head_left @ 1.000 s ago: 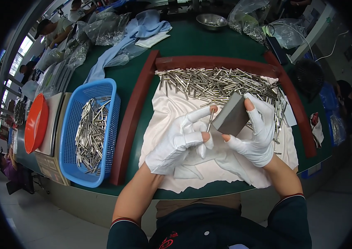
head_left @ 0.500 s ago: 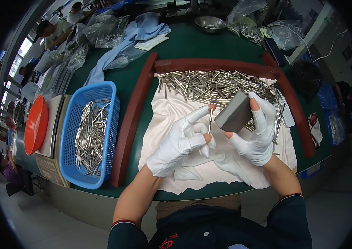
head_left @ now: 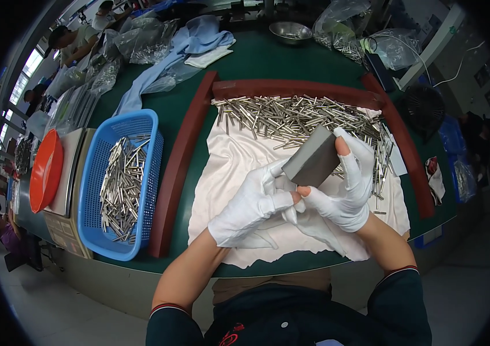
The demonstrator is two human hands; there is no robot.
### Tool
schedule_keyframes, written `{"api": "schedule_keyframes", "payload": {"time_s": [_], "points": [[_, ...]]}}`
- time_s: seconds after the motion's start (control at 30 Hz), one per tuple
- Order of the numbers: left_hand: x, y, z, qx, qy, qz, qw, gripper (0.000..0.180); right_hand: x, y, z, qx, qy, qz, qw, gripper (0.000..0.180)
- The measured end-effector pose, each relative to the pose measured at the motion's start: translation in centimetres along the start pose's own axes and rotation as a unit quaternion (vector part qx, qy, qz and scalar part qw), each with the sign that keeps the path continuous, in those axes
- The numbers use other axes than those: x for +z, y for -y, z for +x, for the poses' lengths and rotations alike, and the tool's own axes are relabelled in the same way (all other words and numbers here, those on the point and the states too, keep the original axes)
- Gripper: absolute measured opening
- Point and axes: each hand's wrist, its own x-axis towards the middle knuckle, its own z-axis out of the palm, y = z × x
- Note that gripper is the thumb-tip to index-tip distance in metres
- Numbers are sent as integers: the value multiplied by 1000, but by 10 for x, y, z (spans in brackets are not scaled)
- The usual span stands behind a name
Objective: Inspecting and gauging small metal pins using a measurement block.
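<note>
Both gloved hands are up over the white cloth (head_left: pixel 239 155), meeting near its middle. The right hand (head_left: pixel 346 187) is wrapped around a grey rectangular block (head_left: pixel 312 161) — fingers over its far edge, thumb under the near corner, so a firm closed grip. The left hand (head_left: pixel 253 202) is curled with its fingertips pressed at the block's lower edge; can't tell if it's pinching anything small. Beyond the block, a heap of short metal rods (head_left: pixel 297 118) covers the cloth's far end, hemmed in by the dark red frame (head_left: pixel 184 161). Bare cloth left of the hands gives room. Left of the frame sits a blue basket (head_left: pixel 147 124) holding more rods — then an orange lid (head_left: pixel 46 170) further out.
</note>
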Motion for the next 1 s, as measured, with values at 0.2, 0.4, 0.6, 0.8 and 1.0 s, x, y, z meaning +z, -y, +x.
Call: {"api": "schedule_keyframes", "payload": {"time_s": [0.2,0.4,0.6,0.8,1.0], "points": [[-7,1,-1,20,6,-15,1000,71,-2,-3,-8,-3,1,-17,1000,93],[-8,-1,-4,18,2,-35,999,73,0,-9,-16,-7,-8,-16,1000,95],[-8,-2,-3,30,4,-36,999,73,1,-8,-14,-25,-9,-44,999,96],[1,0,0,15,-5,9,1000,74,2,-5,-11,-39,-17,-40,998,97],[-14,-4,-4,48,-11,-7,999,73,-5,-15,-15,-27,-10,-64,998,96]]}}
